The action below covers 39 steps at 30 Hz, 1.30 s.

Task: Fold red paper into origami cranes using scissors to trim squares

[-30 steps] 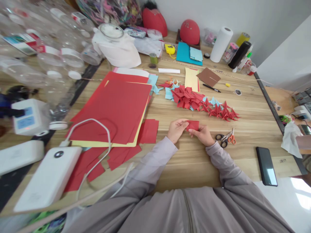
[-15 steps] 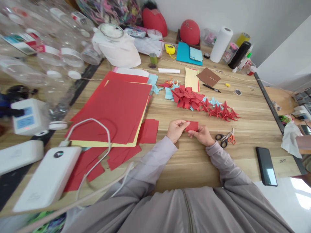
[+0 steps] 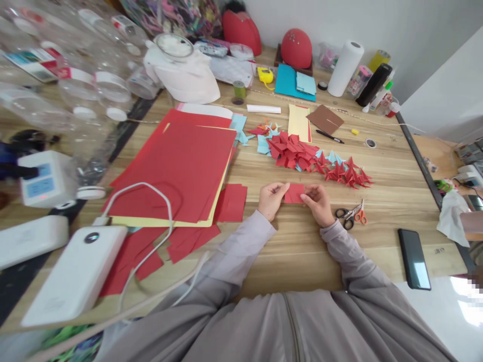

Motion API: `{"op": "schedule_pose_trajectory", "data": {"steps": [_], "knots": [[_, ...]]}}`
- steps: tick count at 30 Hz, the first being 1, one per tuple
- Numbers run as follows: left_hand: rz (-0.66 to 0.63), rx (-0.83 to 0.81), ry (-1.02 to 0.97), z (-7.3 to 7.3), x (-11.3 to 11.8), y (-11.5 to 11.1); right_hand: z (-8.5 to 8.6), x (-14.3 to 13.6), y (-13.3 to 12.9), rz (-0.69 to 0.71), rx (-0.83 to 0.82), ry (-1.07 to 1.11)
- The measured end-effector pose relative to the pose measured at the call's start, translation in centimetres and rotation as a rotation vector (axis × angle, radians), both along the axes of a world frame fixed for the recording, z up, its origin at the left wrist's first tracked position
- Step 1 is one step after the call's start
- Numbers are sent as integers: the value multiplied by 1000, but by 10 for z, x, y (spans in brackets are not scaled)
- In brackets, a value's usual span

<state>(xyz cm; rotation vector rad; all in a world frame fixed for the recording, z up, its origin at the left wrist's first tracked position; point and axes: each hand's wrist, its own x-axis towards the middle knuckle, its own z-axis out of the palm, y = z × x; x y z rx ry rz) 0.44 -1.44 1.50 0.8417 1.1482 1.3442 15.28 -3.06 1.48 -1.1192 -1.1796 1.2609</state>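
Note:
Between my two hands is a small red piece of paper (image 3: 294, 193), held up above the wooden table and facing me. My left hand (image 3: 272, 200) pinches its left edge between thumb and fingers. At the right edge, my right hand (image 3: 317, 203) grips it with the thumb in front. Beyond my hands lies a heap of folded red paper pieces (image 3: 290, 151), with light blue folded pieces (image 3: 332, 157) among them. To the left are cut red paper squares (image 3: 233, 202) and a stack of large red sheets (image 3: 181, 171).
Two pairs of scissors (image 3: 352, 215) lie right of my right hand, with a phone (image 3: 414, 259) farther right. A white power bank (image 3: 75, 274) and its cable are at the left, near clear plastic bottles (image 3: 81, 90). A black pen (image 3: 329, 136) lies beyond the heap.
The red paper has turned to show more of its face and shifted slightly left. My right fingers have moved to its right edge, and the hands are a little farther apart.

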Motion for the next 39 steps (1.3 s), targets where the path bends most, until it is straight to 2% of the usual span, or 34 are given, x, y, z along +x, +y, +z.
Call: {"op": "schedule_pose_trajectory", "data": {"steps": [5,8,13,16,26,34,39], "knots": [[-29,4,70,1,1,0,-4,-1,1,-6,47,-3],[-64,12,14,-1,1,-1,-5,0,2,-5,54,-28],[-241,2,-90,-4,2,-3,-5,0,2,-13,56,-31],[-289,-3,-108,-5,2,-3,-3,-1,3,-34,55,-14],[-259,18,-145,-6,3,-2,-6,-1,3,-14,54,-1],[-223,31,-61,1,0,-3,-8,-1,-3,58,76,-160],[-214,2,-42,1,1,-4,-9,-2,-3,-16,83,-159]]}}
